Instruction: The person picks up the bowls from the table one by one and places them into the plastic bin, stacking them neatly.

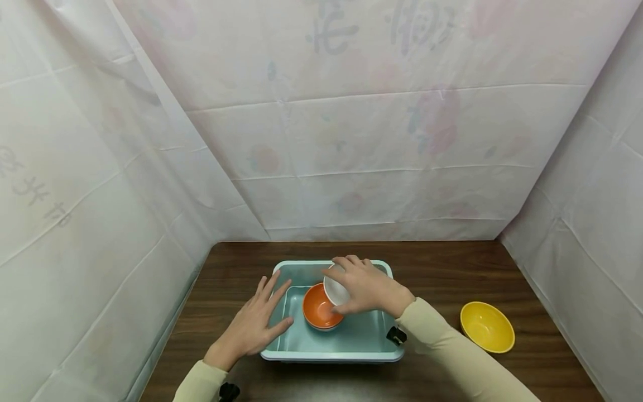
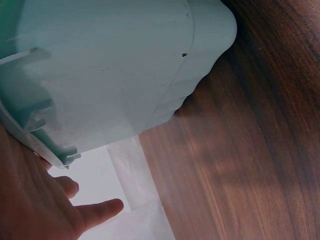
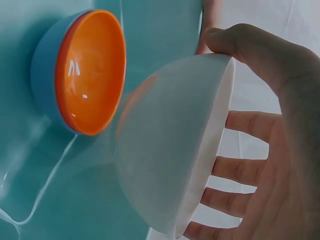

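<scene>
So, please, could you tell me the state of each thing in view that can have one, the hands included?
White bowl: tilted onto its side, gripped by the right hand
Orange bowl: upright, empty, inside the plastic basin
Yellow bowl: upright, empty, on the wooden table
Plastic basin: uncovered, holding the orange bowl
Left hand: spread, gripping nothing
Right hand: curved at the white bowl's rim
Printed sheet: hanging, creased

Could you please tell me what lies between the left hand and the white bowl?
In the head view, the orange bowl, inside the basin, lies between the left hand and the white bowl.
</scene>
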`<state>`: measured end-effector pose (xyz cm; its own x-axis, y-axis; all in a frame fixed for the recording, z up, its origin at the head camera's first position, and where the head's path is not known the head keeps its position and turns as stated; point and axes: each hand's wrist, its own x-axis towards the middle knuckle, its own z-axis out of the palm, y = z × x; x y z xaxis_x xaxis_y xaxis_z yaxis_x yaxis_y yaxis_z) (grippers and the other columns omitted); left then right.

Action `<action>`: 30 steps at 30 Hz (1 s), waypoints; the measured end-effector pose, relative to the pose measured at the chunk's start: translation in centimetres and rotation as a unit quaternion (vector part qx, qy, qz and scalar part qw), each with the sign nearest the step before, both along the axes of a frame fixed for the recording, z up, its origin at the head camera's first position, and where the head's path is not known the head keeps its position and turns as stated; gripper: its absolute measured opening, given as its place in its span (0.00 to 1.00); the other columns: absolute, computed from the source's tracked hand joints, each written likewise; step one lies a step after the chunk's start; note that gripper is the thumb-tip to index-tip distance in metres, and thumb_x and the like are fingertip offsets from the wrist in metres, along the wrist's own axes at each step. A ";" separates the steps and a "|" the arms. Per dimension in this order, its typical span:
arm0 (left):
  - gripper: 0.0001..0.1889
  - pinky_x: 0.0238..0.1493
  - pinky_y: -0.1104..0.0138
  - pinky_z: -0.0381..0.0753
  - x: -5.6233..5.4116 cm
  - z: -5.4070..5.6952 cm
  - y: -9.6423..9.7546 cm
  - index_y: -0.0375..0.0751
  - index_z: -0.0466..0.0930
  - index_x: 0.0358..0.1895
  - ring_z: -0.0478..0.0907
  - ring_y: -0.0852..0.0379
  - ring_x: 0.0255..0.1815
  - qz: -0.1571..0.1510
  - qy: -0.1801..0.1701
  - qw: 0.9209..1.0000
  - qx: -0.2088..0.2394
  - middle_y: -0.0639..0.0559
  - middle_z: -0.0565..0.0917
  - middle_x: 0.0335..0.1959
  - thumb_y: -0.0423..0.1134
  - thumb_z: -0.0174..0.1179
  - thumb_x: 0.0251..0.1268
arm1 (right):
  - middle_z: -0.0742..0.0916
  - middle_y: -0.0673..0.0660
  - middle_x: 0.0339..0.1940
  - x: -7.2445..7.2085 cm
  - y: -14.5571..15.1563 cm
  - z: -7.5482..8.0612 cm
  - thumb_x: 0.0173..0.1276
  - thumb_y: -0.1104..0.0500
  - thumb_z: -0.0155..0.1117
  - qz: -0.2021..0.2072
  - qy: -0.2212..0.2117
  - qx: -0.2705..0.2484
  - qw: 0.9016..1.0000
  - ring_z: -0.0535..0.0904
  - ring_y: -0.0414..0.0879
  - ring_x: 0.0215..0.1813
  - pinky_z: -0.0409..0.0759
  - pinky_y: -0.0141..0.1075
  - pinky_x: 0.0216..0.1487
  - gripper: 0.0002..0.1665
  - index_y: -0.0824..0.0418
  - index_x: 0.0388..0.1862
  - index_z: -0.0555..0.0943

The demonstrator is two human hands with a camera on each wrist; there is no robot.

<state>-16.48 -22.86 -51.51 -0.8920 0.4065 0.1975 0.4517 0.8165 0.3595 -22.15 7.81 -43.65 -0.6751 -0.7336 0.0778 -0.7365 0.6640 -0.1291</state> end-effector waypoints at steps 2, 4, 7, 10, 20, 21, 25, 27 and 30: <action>0.41 0.59 0.26 0.71 0.0 0.0 0.0 0.54 0.56 0.83 0.45 0.30 0.84 -0.001 -0.001 1.000 0.000 0.46 0.45 0.87 0.65 0.55 0.73 | 0.76 0.59 0.72 0.1 -0.2 -0.2 0.61 0.30 0.69 0.008 0.004 0.003 1.000 0.73 0.57 0.68 0.80 0.58 0.56 0.44 0.44 0.73 0.74; 0.41 0.59 0.27 0.71 0.0 -0.1 0.0 0.55 0.56 0.83 0.45 0.31 0.84 -0.001 -0.001 1.000 -0.001 0.46 0.45 0.87 0.65 0.54 0.73 | 0.77 0.57 0.71 0.2 -0.4 -0.4 0.61 0.30 0.70 0.015 0.008 0.007 1.000 0.73 0.56 0.67 0.80 0.57 0.56 0.44 0.44 0.73 0.75; 0.41 0.58 0.26 0.71 0.0 -0.1 0.0 0.54 0.55 0.83 0.45 0.31 0.84 -0.001 -0.003 1.000 -0.003 0.46 0.45 0.87 0.65 0.55 0.73 | 0.77 0.57 0.71 0.2 -0.8 -0.7 0.62 0.30 0.69 0.024 0.015 0.016 0.999 0.74 0.55 0.67 0.80 0.56 0.57 0.43 0.44 0.73 0.75; 0.41 0.59 0.27 0.71 -0.1 -0.1 0.0 0.54 0.55 0.83 0.45 0.30 0.84 0.000 -0.001 1.000 -0.006 0.47 0.45 0.87 0.65 0.55 0.73 | 0.77 0.57 0.71 0.1 -1.3 -0.9 0.63 0.31 0.69 0.035 0.018 0.027 0.999 0.74 0.56 0.67 0.80 0.56 0.59 0.43 0.44 0.74 0.74; 0.41 0.59 0.27 0.71 0.0 0.0 0.0 0.54 0.55 0.84 0.45 0.29 0.84 -0.003 0.000 1.000 -0.007 0.45 0.45 0.87 0.65 0.54 0.74 | 0.77 0.57 0.73 -0.1 -2.4 -2.1 0.62 0.30 0.70 0.054 0.023 0.064 0.996 0.74 0.55 0.70 0.80 0.56 0.61 0.46 0.43 0.76 0.72; 0.41 0.59 0.28 0.71 0.0 0.0 0.0 0.54 0.55 0.84 0.45 0.29 0.84 -0.004 -0.001 1.000 -0.006 0.45 0.45 0.87 0.65 0.54 0.74 | 0.76 0.57 0.73 -0.1 -2.5 -2.2 0.62 0.30 0.70 0.054 0.023 0.066 0.996 0.73 0.56 0.71 0.80 0.56 0.62 0.46 0.43 0.76 0.72; 0.41 0.59 0.27 0.71 0.0 0.0 0.0 0.54 0.55 0.84 0.45 0.30 0.84 -0.005 -0.002 1.000 -0.005 0.46 0.44 0.87 0.64 0.55 0.74 | 0.76 0.57 0.73 -0.2 -3.0 -2.6 0.59 0.29 0.72 0.057 0.022 0.067 0.996 0.72 0.56 0.71 0.80 0.56 0.61 0.48 0.44 0.76 0.73; 0.41 0.59 0.27 0.71 0.0 0.1 0.0 0.53 0.55 0.84 0.45 0.30 0.84 -0.006 -0.002 1.000 -0.005 0.46 0.44 0.87 0.64 0.55 0.74 | 0.76 0.57 0.73 -0.3 -3.3 -2.8 0.59 0.29 0.72 0.056 0.020 0.069 0.996 0.72 0.55 0.71 0.79 0.55 0.61 0.48 0.43 0.75 0.73; 0.41 0.58 0.27 0.71 0.0 0.0 0.0 0.53 0.55 0.84 0.45 0.30 0.84 -0.006 0.001 1.000 -0.006 0.46 0.44 0.87 0.64 0.55 0.74 | 0.76 0.57 0.74 -0.4 -3.6 -3.0 0.59 0.28 0.72 0.057 0.016 0.076 0.995 0.72 0.55 0.71 0.79 0.55 0.62 0.48 0.43 0.76 0.73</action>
<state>-16.46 -22.88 -51.47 -0.8863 0.4203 0.1947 0.4630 0.8145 0.3495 -22.57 4.21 -46.66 -0.5860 -0.8101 -0.0200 -0.8101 0.5862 -0.0090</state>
